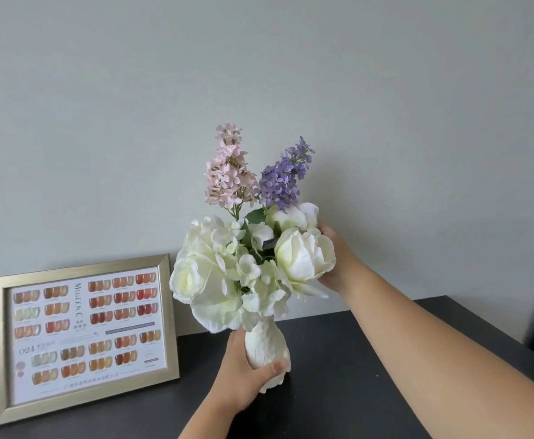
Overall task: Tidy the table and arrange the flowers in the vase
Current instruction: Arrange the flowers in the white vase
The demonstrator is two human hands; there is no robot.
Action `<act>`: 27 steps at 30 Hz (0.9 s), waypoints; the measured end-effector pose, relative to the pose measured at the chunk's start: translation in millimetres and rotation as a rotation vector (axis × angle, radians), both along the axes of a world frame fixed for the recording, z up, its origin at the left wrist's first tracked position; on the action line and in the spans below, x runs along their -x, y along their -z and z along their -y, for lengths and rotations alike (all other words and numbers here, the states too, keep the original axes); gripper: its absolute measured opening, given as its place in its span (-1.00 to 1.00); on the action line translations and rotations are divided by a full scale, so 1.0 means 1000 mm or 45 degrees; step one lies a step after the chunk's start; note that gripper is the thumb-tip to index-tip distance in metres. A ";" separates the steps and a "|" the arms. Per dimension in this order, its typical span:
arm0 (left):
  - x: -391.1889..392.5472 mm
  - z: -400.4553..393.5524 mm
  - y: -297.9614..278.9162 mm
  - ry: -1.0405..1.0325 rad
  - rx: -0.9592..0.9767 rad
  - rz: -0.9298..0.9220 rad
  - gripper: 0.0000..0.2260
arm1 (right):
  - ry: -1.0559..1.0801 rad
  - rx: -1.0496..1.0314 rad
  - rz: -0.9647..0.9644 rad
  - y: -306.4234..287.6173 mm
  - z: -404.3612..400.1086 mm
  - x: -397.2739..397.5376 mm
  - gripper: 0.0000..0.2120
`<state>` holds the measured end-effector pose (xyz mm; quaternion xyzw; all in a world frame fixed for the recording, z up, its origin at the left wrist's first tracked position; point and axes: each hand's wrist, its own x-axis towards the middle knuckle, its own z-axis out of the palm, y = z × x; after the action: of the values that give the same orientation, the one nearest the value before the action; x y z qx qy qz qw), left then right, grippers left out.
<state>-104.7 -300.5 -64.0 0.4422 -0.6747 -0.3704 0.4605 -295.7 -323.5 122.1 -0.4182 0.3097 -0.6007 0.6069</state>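
A white textured vase stands on the dark table in the middle of the head view. My left hand grips its body from the left, thumb across the front. The vase holds white roses and hydrangea blooms, a pink lilac spray and a purple lilac spray. My right hand reaches in from the right and cups the back of the right-hand white rose, fingers partly hidden behind the petals.
A gold-framed chart of nail colour samples leans against the grey wall at the left of the table. The table's right edge runs diagonally behind my right forearm.
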 end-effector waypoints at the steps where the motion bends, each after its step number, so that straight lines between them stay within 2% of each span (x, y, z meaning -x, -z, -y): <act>1: 0.000 0.000 0.000 0.000 -0.005 0.000 -0.25 | 0.018 0.009 0.009 0.000 0.001 0.001 -0.71; 2: 0.000 -0.001 -0.001 0.001 -0.008 0.002 -0.24 | 0.052 0.031 0.013 -0.003 -0.003 0.002 -0.65; 5: 0.001 -0.002 -0.002 -0.006 -0.007 0.018 -0.23 | 0.295 0.171 0.105 -0.014 -0.003 0.013 -0.75; 6: 0.001 -0.003 -0.002 -0.015 -0.006 0.023 -0.24 | 0.354 0.194 0.181 -0.019 -0.003 0.017 -0.71; 11: 0.006 -0.008 -0.003 -0.090 0.031 0.051 -0.32 | 0.562 0.240 0.465 -0.036 -0.007 0.026 -0.24; 13: 0.007 -0.010 -0.004 -0.111 0.034 0.073 -0.31 | 0.540 0.216 0.422 -0.033 -0.008 0.019 -0.10; 15: 0.006 -0.013 -0.006 -0.121 0.030 0.116 -0.31 | 0.425 0.162 0.287 -0.030 -0.009 0.015 -0.05; 16: 0.005 -0.014 -0.008 -0.127 0.024 0.150 -0.32 | 0.305 0.145 0.218 -0.032 -0.011 0.014 -0.10; 18: 0.002 -0.016 -0.011 -0.143 0.012 0.229 -0.30 | 0.045 0.130 0.055 -0.038 -0.019 0.015 -0.33; 20: 0.000 -0.019 -0.014 -0.166 0.004 0.298 -0.27 | -0.031 0.122 -0.082 -0.046 -0.025 0.016 -0.51; 23: 0.001 -0.028 -0.022 -0.230 0.053 0.286 -0.27 | 0.142 0.188 -0.204 -0.068 -0.041 0.019 -0.53; 25: 0.004 -0.039 -0.031 -0.303 0.121 0.134 -0.29 | 0.300 0.313 -0.215 -0.091 -0.058 0.023 -0.57; 27: 0.011 -0.051 -0.044 -0.405 0.188 -0.080 -0.34 | 0.468 0.502 -0.195 -0.117 -0.080 0.031 -0.75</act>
<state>-115.6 -249.5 -20.1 0.4966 -0.6069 -0.2560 0.5653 -326.6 -243.5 238.7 -0.5092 0.3025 -0.7159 0.3697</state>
